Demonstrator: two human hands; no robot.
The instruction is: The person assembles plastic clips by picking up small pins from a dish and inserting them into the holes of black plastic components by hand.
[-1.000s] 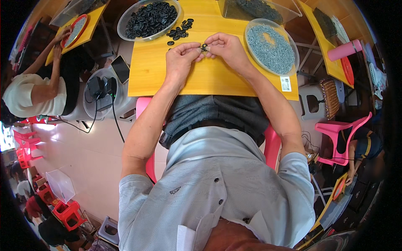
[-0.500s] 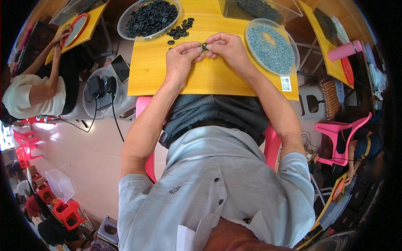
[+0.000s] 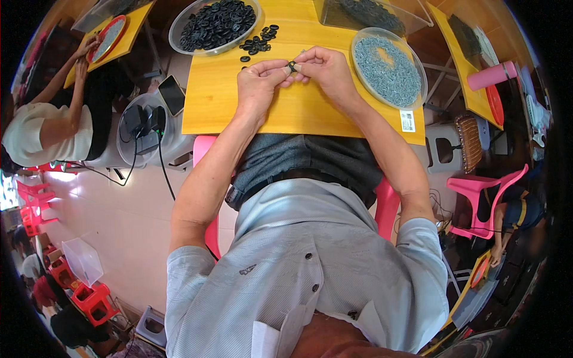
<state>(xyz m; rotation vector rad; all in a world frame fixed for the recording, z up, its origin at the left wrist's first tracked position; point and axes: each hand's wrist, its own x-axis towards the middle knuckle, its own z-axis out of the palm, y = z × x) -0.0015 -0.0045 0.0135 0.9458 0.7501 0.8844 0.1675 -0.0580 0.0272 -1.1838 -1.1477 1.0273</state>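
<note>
Over the yellow table [image 3: 227, 107], my left hand [image 3: 258, 80] and my right hand [image 3: 321, 67] meet fingertip to fingertip. Between them they pinch one small black ring [image 3: 292, 65]. A few loose black rings [image 3: 258, 43] lie on the table just beyond my left hand. Behind those stands a clear bowl of black rings [image 3: 215, 22]. A clear dish of small grey metal parts [image 3: 387, 64] sits right of my right hand.
A clear box [image 3: 373, 13] of dark parts stands at the table's far edge. Another person [image 3: 45, 128] sits at the left by a second yellow table holding a red dish [image 3: 107, 37]. A phone [image 3: 172, 94] lies on a stool; pink chairs [image 3: 486, 194] stand at the right.
Both hands stay together on the black ring; only the fingers shift slightly. The person at the left has moved an arm a little.
</note>
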